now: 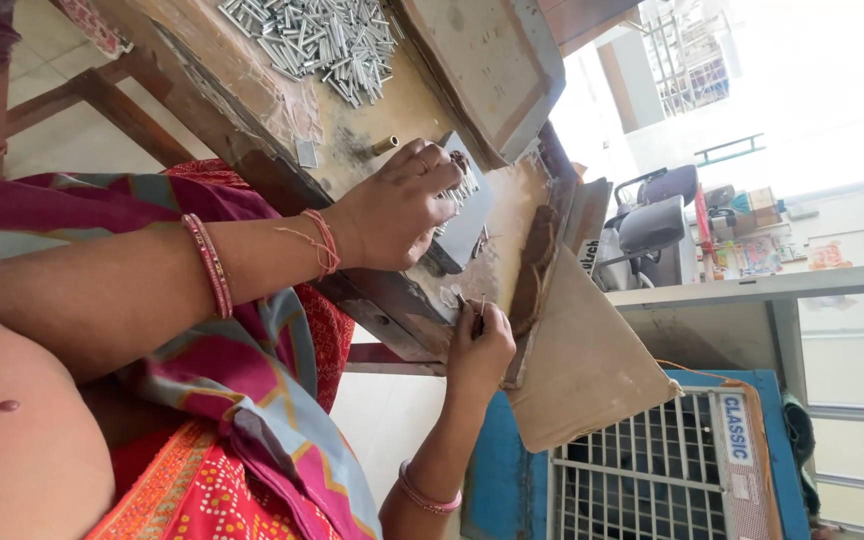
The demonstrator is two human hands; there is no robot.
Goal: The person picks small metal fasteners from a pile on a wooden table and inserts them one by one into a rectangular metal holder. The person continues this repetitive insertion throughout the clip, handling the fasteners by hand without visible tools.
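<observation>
The view is turned on its side. My left hand [402, 205] rests on a grey metal block [467, 225] on the worn wooden bench [372, 120]. Its fingers are curled over a row of small silver pins on that block. A ring is on one finger, and bangles and red thread are at the wrist. My right hand [482, 345] is at the bench's near edge, pinching a thin dark piece [474, 318] between fingertips. The two hands are a short way apart.
A heap of several silver metal pins [317, 40] lies further along the bench, with a short brass tube [384, 145] beside my left hand. A wooden tray [492, 60] leans nearby. Cardboard [582, 370], a blue crate with a white wire grid [652, 470] and an office chair [652, 225] stand beyond.
</observation>
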